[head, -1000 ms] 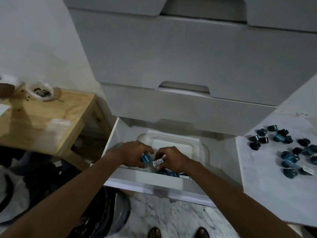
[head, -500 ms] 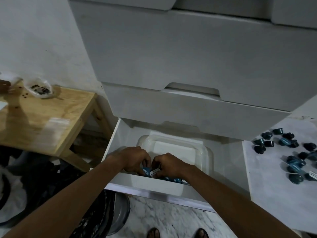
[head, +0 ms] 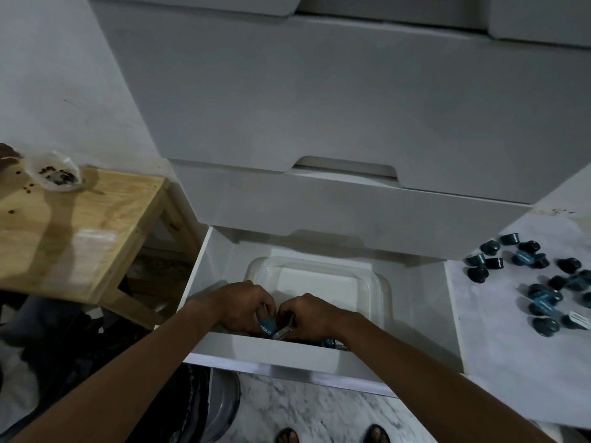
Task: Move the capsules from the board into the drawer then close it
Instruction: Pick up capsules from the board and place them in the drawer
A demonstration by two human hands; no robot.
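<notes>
Far left: pale plywood stool [head: 80,225], grainy top. Centre: glossy white drawer [head: 271,354] open, clear rounded-rectangle tub [head: 380,292] inside. Left hand [head: 243,306] fingers curled round blue capsule [head: 266,327] at near wall; right hand [head: 308,314] pinching small white tab, grip partly hidden. Right: dark round capsules [head: 540,298] scattered on marble-pattern board [head: 511,362]

Bottom drawer [head: 271,353] of a white chest, pulled open toward the near side, white inside. Blue capsule [head: 266,326] with pale lettering at its near edge, tilted; a second with a white label [head: 282,332] touching it on the right; more blue ones [head: 329,343] just behind the front wall, half hidden. White marbled board [head: 511,362] to the right, carrying a loose scatter of dark teal capsules [head: 543,302], some upright, some tipped on their sides.
</notes>
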